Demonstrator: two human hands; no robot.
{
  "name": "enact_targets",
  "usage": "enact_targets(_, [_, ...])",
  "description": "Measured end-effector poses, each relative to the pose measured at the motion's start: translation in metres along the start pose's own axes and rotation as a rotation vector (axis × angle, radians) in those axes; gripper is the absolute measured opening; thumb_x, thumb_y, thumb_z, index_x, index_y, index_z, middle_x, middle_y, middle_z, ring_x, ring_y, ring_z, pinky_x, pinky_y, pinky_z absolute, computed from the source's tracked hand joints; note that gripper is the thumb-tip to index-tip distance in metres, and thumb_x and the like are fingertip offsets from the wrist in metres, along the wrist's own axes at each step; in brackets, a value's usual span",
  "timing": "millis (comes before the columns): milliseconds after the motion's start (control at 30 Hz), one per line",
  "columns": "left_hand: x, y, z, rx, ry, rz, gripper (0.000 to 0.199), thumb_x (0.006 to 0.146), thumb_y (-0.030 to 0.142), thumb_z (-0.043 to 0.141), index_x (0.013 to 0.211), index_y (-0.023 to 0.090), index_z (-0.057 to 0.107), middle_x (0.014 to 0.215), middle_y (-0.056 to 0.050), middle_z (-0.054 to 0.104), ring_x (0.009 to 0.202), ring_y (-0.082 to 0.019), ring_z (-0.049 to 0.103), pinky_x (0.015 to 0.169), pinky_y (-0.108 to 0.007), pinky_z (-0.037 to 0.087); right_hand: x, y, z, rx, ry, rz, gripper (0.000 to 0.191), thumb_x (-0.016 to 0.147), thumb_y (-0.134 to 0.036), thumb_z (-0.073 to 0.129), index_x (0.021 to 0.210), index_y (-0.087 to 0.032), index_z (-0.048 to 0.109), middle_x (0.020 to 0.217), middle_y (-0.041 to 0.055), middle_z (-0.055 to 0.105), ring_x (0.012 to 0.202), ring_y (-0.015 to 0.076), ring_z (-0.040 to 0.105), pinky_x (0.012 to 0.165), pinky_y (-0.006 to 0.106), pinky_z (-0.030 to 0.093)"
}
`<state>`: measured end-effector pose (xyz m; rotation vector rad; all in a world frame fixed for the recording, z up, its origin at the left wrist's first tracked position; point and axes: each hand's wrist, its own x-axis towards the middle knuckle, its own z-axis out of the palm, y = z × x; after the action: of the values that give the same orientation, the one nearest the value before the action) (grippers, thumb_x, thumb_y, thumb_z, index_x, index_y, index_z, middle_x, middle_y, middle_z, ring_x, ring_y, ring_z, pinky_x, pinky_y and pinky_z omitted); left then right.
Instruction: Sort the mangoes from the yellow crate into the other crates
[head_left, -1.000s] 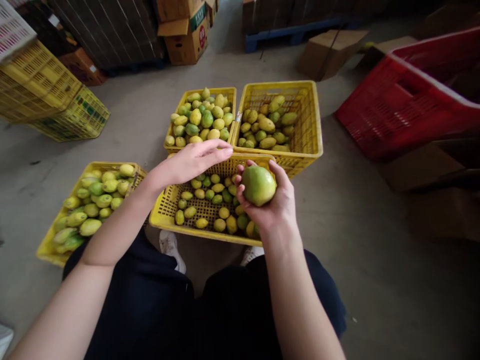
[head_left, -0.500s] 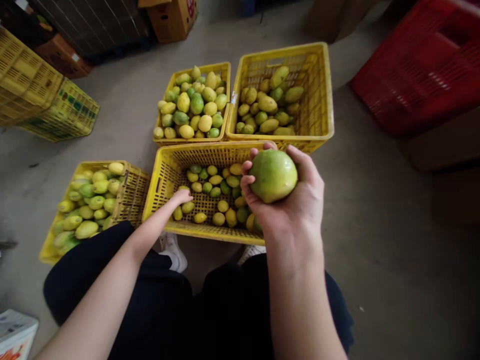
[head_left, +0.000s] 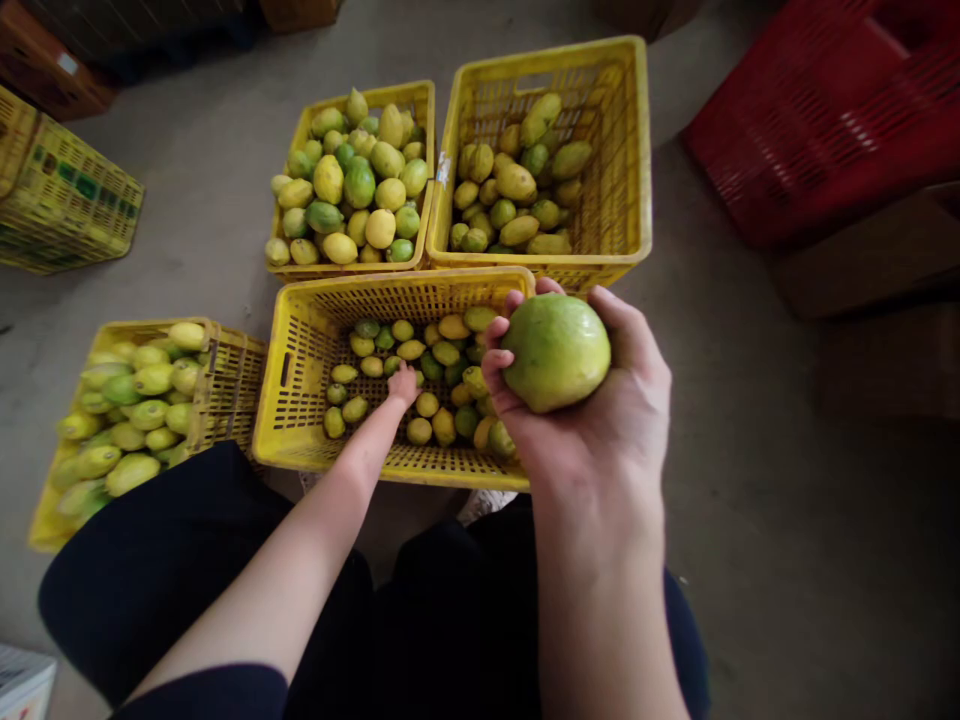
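A large green fruit point(head_left: 557, 352) rests in my right hand point(head_left: 600, 430), whose fingers curl round it, palm up, above the right end of the near yellow crate point(head_left: 281, 400). My left hand point(head_left: 405, 384) reaches down into the middle of that crate among scattered yellow and green fruits point(head_left: 355, 409). Its fingers are closed at a green fruit, and whether they grip anything is too small to make out. Part of the crate's right side is hidden behind my right hand.
Behind stand two yellow crates, a heaped one point(head_left: 427, 225) and a partly filled one point(head_left: 643, 150). Another full crate point(head_left: 232, 375) is at the left by my knee. A red crate point(head_left: 825, 120) stands at the right, stacked yellow crates point(head_left: 75, 190) at the far left.
My left hand has moved right, from the crate's left part to its middle. My right hand still holds the large green fruit. The view has shifted, so the crates appear further left and higher.
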<state>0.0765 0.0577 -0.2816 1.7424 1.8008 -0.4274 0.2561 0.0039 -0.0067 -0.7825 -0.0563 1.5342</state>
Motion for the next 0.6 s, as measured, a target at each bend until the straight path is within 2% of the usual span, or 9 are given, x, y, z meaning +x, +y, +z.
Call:
enact_targets(100, [-0.009,-0.009,-0.003,-0.05,0.054,-0.06,0.055,0.076,0.029,0.066,0.123,0.007,0.046,0.134,-0.025,0.043,0.115,-0.032,0.054,0.092,-0.037,0.043,-0.001,-0.002,0.005,0.013,0.005,-0.001,0.018,0.08,-0.039,0.053,0.086,-0.023,0.061,0.085,0.0017,0.066,0.072,0.0161,0.065,0.053,0.026,0.053])
enact_targets(200, [-0.022,-0.026,-0.022,-0.116,0.101,-0.091,0.051,0.072,0.036,0.07,0.113,0.011,0.053,0.119,-0.018,0.058,0.112,-0.029,0.057,0.091,-0.034,0.044,0.001,0.003,0.013,0.018,-0.011,0.027,0.016,0.08,-0.037,0.053,0.082,-0.023,0.061,0.082,0.0007,0.066,0.069,0.0146,0.064,0.052,0.025,0.052])
enact_targets(300, [-0.038,-0.045,-0.059,-0.202,0.186,-0.1,0.04,0.073,0.043,0.069,0.098,0.014,0.058,0.108,-0.015,0.065,0.108,-0.03,0.059,0.089,-0.034,0.046,0.005,0.016,0.023,0.02,-0.022,0.046,0.015,0.077,-0.036,0.054,0.078,-0.022,0.059,0.076,0.0005,0.065,0.066,0.0142,0.063,0.052,0.024,0.052])
enact_targets(433, [-0.08,-0.061,-0.122,-0.639,0.22,-0.084,0.034,0.081,0.047,0.06,0.096,0.016,0.056,0.098,-0.011,0.069,0.095,-0.024,0.066,0.08,-0.031,0.051,0.0,0.039,0.038,0.045,-0.021,0.129,0.015,0.075,-0.035,0.056,0.079,-0.021,0.059,0.069,-0.0002,0.064,0.063,0.0142,0.062,0.051,0.025,0.051])
enact_targets(533, [-0.131,-0.063,-0.161,-0.968,0.179,0.077,0.037,0.085,0.048,0.052,0.102,0.016,0.052,0.096,-0.009,0.069,0.082,-0.018,0.068,0.078,-0.031,0.054,-0.017,0.055,0.047,0.045,-0.032,0.235,0.012,0.076,-0.031,0.055,0.078,-0.02,0.06,0.067,-0.0004,0.066,0.06,0.0144,0.062,0.048,0.024,0.049])
enact_targets(600, [-0.169,-0.059,-0.175,-1.219,0.152,0.247,0.038,0.08,0.046,0.056,0.104,0.016,0.05,0.1,-0.009,0.068,0.085,-0.017,0.067,0.083,-0.034,0.053,-0.032,0.065,0.051,0.001,-0.043,0.277,0.011,0.075,-0.03,0.056,0.078,-0.02,0.061,0.066,-0.0001,0.067,0.057,0.0148,0.062,0.045,0.023,0.048])
